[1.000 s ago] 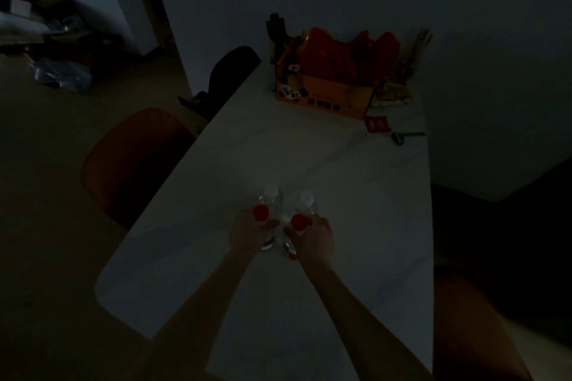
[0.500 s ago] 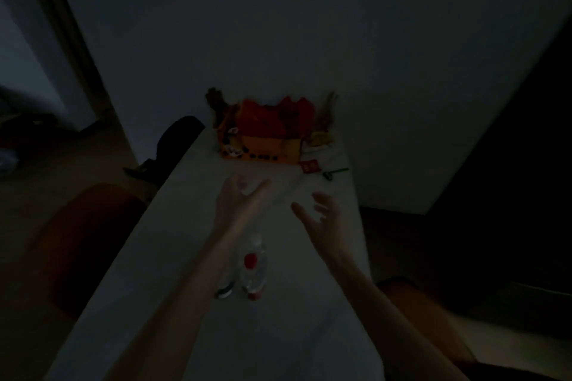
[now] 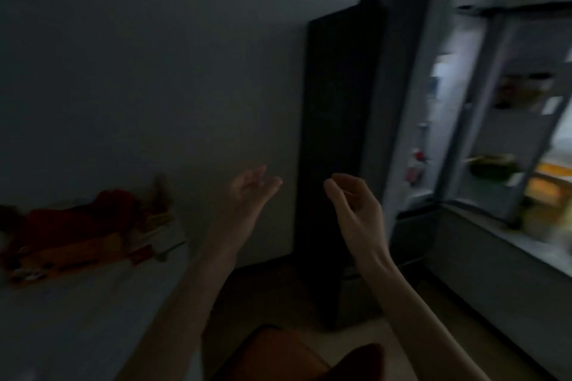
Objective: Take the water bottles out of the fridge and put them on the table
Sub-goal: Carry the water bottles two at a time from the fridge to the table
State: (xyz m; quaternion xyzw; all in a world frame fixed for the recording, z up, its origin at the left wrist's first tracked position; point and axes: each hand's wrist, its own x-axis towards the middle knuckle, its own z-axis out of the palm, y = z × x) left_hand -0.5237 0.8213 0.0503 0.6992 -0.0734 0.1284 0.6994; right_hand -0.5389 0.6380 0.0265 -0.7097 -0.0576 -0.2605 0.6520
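Reaching out empty, both hands hang in mid-air to the left of the open fridge [image 3: 483,139], which serves here as the landmark. The left hand [image 3: 247,195] is spread wide, palm turned inward, and holds nothing. The right hand [image 3: 356,204], nearer the fridge, has its fingers [image 3: 337,192] loosely curled and also holds nothing. The dark fridge door [image 3: 334,133] stands swung open just behind the right hand. Inside the lit fridge, a blurred object with a red top [image 3: 416,164] sits on the door shelf; it may be one of the water bottles, but motion blur makes this uncertain. No bottle is visible on the table [image 3: 77,303], whose corner lies well left of the fridge; its far end carries an orange box [image 3: 68,254] with red contents. An orange chair [image 3: 278,356] stands below, between table and fridge.

Step in hand, by judgement: a return toward the fridge for further bottles, no grasp begun. The next move calls for closing the gap to the shelves, picking out a bottle amid other items, and wrapping a hand round its body before lifting it clear of the shelf rail
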